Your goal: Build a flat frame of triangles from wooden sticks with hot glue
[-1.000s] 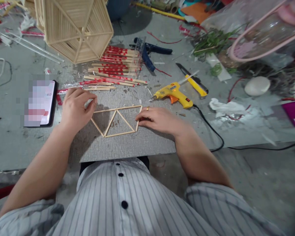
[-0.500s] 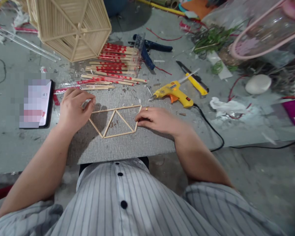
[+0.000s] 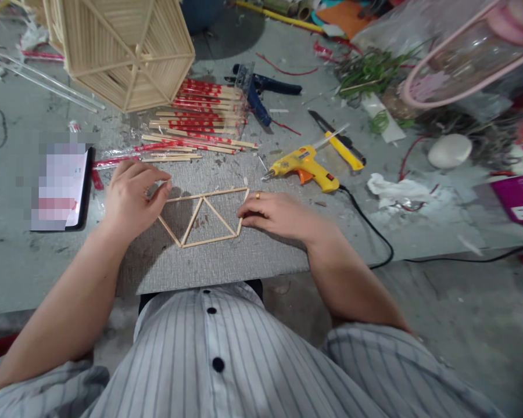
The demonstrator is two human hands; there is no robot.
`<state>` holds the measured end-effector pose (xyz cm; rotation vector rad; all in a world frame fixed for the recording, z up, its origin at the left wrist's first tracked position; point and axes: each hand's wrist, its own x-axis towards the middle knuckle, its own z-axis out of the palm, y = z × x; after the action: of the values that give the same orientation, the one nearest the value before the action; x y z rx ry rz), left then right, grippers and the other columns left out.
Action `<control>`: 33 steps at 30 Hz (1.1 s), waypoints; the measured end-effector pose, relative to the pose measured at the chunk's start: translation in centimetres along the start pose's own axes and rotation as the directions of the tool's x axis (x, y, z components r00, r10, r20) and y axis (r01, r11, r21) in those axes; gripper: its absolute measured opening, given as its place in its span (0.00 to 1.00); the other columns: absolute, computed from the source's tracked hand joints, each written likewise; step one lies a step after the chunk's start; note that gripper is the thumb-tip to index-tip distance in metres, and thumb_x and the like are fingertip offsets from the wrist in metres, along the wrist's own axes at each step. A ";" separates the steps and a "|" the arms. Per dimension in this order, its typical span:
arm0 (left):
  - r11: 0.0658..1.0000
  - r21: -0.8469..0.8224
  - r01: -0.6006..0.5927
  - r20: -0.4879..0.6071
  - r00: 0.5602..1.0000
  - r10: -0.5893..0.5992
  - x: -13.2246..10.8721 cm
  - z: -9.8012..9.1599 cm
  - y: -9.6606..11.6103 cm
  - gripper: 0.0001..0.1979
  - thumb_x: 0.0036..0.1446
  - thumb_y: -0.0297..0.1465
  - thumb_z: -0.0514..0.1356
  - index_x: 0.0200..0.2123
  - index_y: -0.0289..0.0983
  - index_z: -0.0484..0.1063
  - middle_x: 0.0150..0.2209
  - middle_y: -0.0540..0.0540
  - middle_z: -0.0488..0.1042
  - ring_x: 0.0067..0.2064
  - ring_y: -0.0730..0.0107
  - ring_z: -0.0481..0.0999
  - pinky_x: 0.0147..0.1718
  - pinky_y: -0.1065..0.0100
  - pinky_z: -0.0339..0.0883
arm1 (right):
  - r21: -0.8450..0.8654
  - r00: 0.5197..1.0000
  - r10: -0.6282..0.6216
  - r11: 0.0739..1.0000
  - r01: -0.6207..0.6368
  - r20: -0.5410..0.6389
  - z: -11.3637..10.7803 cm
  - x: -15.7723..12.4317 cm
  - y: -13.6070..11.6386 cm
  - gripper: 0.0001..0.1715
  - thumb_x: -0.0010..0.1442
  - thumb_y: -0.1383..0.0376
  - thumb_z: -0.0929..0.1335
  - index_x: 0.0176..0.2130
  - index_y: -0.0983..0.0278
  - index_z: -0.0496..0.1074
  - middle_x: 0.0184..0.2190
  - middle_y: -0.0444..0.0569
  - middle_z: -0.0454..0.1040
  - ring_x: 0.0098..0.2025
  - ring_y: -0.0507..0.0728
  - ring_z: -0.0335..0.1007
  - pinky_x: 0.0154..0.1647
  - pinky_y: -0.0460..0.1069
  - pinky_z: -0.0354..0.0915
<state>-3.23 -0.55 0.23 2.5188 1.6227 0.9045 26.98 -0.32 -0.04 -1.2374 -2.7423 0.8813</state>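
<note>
A flat frame of thin wooden sticks (image 3: 209, 240), joined into triangles, lies on the grey table near its front edge. My right hand (image 3: 279, 212), with a ring on one finger, pinches the short stick at the frame's right end. Over the left end is my left hand (image 3: 133, 194), its thumb and forefinger brought together in a pinch. Whatever those fingertips hold, if anything, is too small to make out, and the hand covers part of the frame's left corner. A yellow glue gun (image 3: 307, 168) lies beyond my right hand, its nozzle pointing left.
Red-printed chopsticks (image 3: 209, 110) lie in plastic wrap behind the frame, near a many-sided stick-built piece (image 3: 135, 64). A phone (image 3: 85, 186) is at left. Blue-handled pliers (image 3: 279, 86), a yellow cutter knife (image 3: 351, 154), a white egg-shaped object (image 3: 450, 151) and a pink-rimmed bottle (image 3: 483, 52) lie around.
The view has shifted slightly. Both hands keep nearly the same places at the two ends of the stick frame, and the frame's shape looks the same.
</note>
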 end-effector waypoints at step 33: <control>0.998 -0.040 -0.044 0.090 0.995 0.047 0.3 0.3 0.5 0.13 0.62 0.40 0.55 0.36 0.42 0.78 0.36 0.45 0.80 0.42 0.59 0.76 0.48 0.53 0.70 | -0.112 0.999 0.033 0.993 -0.029 0.033 -0.4 -0.7 0.2 0.11 0.66 0.61 0.65 0.41 0.60 0.76 0.40 0.50 0.79 0.43 0.59 0.73 0.40 0.51 0.60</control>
<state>-2.56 -0.38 0.25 2.5414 1.5138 0.8033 27.70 -0.54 0.35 -1.2973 -2.8430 0.7680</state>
